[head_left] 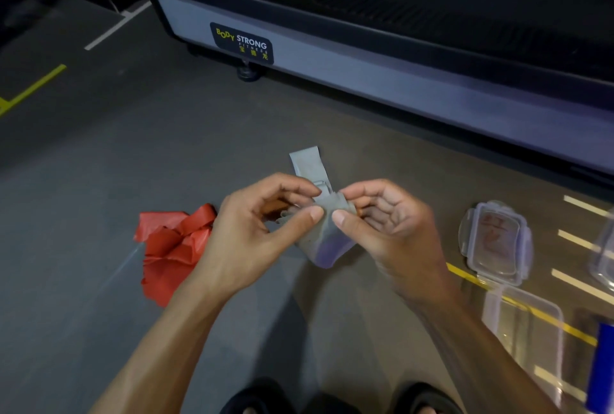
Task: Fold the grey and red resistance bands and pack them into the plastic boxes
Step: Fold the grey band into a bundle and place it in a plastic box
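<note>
Both my hands hold the grey resistance band point(327, 230) above the floor, in the middle of the view. My left hand point(252, 230) pinches it between thumb and fingers, and my right hand point(385, 224) pinches the same bundle from the right. One flat end of the band sticks up behind my fingers, and a folded part hangs below. The red resistance band point(169, 247) lies crumpled on the floor to the left, partly hidden by my left wrist. A clear plastic box point(521, 337) and a clear lid point(498, 240) lie on the floor at the right.
A large treadmill base point(365, 58) with a Body Strong label stands across the far side. A second clear box point(604, 257) and a blue object point(601, 367) sit at the right edge. Yellow and white lines mark the grey floor. My black sandals point(332, 400) show at the bottom.
</note>
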{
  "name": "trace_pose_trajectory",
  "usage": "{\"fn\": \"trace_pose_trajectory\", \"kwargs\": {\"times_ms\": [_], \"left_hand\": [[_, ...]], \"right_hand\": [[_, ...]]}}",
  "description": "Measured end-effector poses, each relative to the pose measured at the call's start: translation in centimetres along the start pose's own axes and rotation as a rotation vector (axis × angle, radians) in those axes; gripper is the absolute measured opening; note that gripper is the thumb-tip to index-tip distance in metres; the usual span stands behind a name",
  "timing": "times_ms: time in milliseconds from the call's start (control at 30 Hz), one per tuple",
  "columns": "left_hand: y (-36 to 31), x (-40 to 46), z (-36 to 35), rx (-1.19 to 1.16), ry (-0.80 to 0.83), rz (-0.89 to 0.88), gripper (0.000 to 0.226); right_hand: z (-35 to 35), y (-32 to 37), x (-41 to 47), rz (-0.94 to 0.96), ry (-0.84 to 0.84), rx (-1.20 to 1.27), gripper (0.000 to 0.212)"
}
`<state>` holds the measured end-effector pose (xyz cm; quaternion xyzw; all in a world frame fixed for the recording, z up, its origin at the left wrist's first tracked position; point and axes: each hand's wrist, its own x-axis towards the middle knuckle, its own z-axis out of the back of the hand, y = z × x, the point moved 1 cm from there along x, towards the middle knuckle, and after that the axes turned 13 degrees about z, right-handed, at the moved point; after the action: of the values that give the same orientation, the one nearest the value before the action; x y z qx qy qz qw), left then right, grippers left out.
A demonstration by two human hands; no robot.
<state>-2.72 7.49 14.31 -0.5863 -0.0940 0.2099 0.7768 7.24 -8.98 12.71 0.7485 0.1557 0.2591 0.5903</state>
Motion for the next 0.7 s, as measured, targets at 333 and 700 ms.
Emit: {"fn": "trace_pose_trajectory", "kwargs": {"times_ms": [333, 700], "left_hand": [[-0.8, 0.1, -0.4, 0.124, -0.109, -0.104, 0.007], [-1.4, 0.1, -0.2, 0.266, -0.161, -0.261, 0.006]], "right_hand": [[-0.4, 0.5, 0.0, -0.01, -0.043, -0.062, 0.017], [-0.3, 0.5, 0.2, -0.206, -0.085, -0.001, 0.006]]}}
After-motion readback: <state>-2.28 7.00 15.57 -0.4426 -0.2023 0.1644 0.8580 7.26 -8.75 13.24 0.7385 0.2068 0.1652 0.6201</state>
